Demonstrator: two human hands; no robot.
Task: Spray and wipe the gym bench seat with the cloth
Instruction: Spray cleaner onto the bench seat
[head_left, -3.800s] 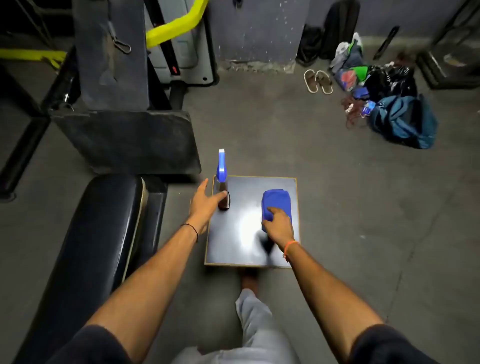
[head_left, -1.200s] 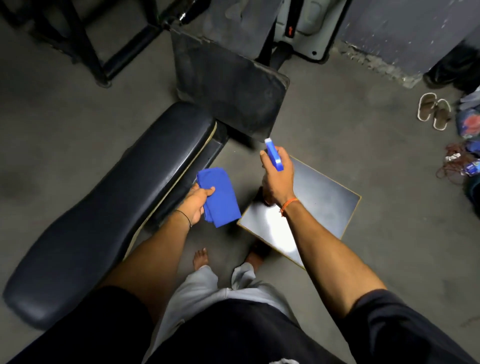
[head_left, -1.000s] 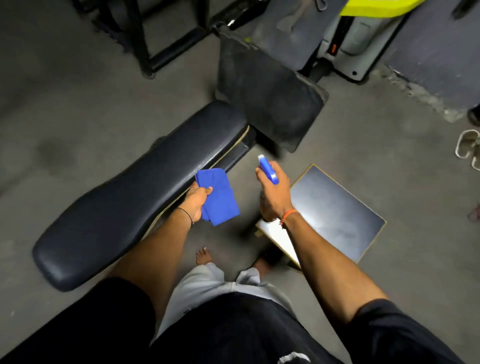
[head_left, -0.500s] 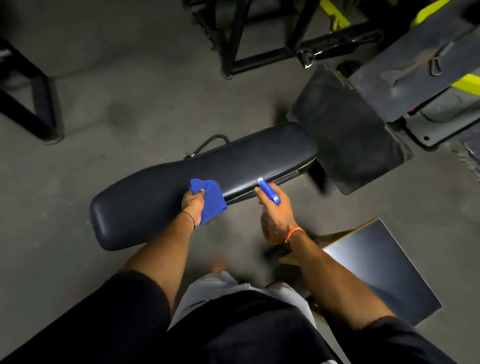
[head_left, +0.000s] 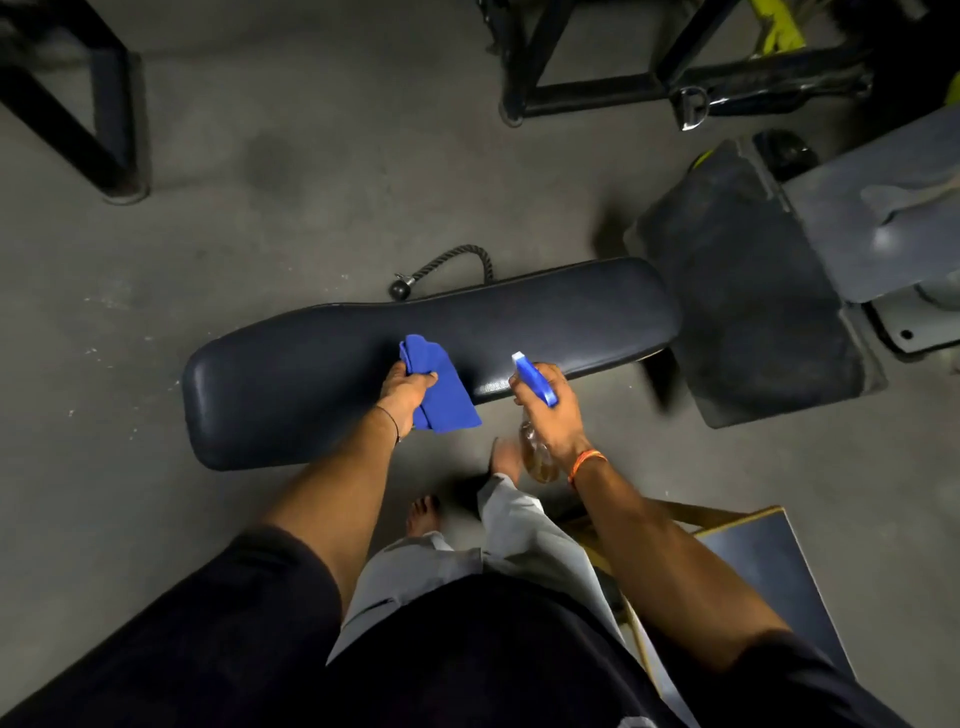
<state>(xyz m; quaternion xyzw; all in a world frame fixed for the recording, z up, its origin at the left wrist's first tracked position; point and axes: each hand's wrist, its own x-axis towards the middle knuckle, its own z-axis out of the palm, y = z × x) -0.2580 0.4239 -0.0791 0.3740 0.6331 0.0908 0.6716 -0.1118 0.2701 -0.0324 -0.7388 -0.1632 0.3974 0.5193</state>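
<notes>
While the person is standing over it, the dark padded seat (head_left: 311, 374) is lying across the middle of the frame, its rounded end pointing to the left and its other end meeting a dark pad (head_left: 753, 312) at the right. The left grip (head_left: 404, 392) is clenching the blue cloth (head_left: 441, 400) at frame centre, thumb and curled fingers pinching its upper folds, and the rest of the cloth is hanging down over the near half of the seat. Whether the cloth is touching the seat, I cannot tell. A thin black band (head_left: 392, 423) is circling the left wrist.

Just right of the cloth, the right grip (head_left: 556, 415) is grasping the bottle (head_left: 535, 382) round its neck. The blue spray head, with its white tip, is pointing up and left over the near edge of the seat, and the clear body is hanging below the grip, over the floor (head_left: 260, 156). An orange band (head_left: 587, 462) is sitting on the right wrist.

Two bare feet (head_left: 423, 512) are showing below the seat, at lower centre. A black tabletop (head_left: 753, 566) with a pale rim is showing at the lower right, partly behind the right arm. Beyond the seat, a black rope handle (head_left: 447, 265) is lying on the floor, and dark metal frames (head_left: 109, 130) are standing along the top of the frame.
</notes>
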